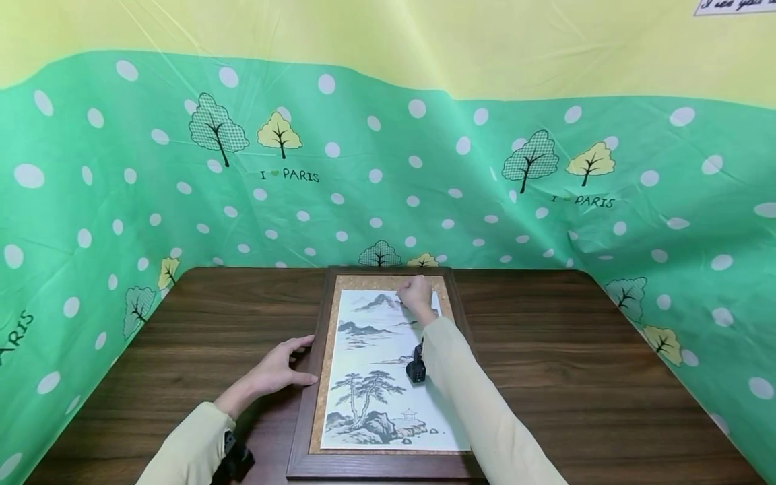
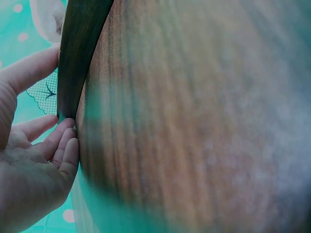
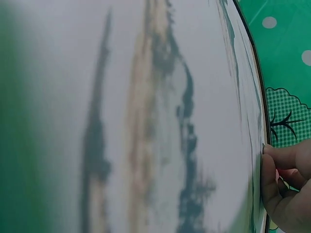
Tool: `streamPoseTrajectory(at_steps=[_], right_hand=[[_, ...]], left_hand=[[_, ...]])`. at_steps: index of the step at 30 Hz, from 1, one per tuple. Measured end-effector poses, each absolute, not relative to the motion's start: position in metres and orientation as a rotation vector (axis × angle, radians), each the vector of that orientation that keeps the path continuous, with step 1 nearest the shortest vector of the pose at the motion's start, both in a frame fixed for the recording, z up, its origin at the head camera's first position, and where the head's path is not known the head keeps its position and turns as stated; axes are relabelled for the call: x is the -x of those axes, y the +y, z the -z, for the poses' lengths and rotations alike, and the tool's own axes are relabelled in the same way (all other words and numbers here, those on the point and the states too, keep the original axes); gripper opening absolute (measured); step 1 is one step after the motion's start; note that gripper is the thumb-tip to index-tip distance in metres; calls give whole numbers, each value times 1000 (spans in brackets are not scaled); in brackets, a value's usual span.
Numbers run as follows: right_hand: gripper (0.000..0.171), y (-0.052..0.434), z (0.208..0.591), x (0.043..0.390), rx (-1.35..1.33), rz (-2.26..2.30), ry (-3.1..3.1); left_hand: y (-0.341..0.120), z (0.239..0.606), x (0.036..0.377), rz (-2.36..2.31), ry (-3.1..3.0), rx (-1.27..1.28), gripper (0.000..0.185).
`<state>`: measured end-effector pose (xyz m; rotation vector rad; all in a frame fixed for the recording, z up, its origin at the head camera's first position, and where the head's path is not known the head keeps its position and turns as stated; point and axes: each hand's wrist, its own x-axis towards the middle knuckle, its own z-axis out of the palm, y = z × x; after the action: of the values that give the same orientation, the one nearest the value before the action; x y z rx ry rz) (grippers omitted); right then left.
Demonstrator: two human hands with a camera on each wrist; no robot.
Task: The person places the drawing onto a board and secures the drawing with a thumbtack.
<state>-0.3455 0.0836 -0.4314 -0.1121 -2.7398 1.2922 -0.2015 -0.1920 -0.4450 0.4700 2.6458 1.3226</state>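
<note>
A landscape print (image 1: 364,350) of ink-style mountains, pines and a pavilion lies on a cork board (image 1: 324,411) set in a dark brown wooden frame (image 1: 388,465). My left hand (image 1: 275,367) rests beside the frame with fingers spread. In the left wrist view, the fingertips and thumb of the left hand (image 2: 39,150) touch the frame's side (image 2: 77,53). Over the print's upper right part, my right hand (image 1: 417,294) has its fingers curled. Seen from the right wrist, the right hand (image 3: 289,179) pinches a small dark pin-like piece (image 3: 263,147) at the print's surface; its kind I cannot tell.
The framed board lies on a dark wood-grain table (image 1: 576,377), reaching its back edge. A green and yellow curtain (image 1: 376,155) with dots and trees hangs behind and at both sides. My right forearm crosses the print's right side. Black wrist cameras (image 1: 416,367) sit at the cuffs.
</note>
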Motion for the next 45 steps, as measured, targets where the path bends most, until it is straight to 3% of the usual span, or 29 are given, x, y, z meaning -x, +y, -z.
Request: streamPoseTrajectory(at_steps=[7,21,29,45], right_hand=[[9,89,429,342,105,-1605,-2683],[18,125,403,320,-176,-1589,-2792],[34,162,390,296,-372,-1566,-2794],[34,240,385,245,-531,-1540,-2715]], left_hand=[[-194,447,202,-1330,2648,-492,78],[-196,450,201,-1318,2663,-496,78],[-197,449,198,-1306,2664,-488,79],[-193,448,202,-1324,2656,-491,78]])
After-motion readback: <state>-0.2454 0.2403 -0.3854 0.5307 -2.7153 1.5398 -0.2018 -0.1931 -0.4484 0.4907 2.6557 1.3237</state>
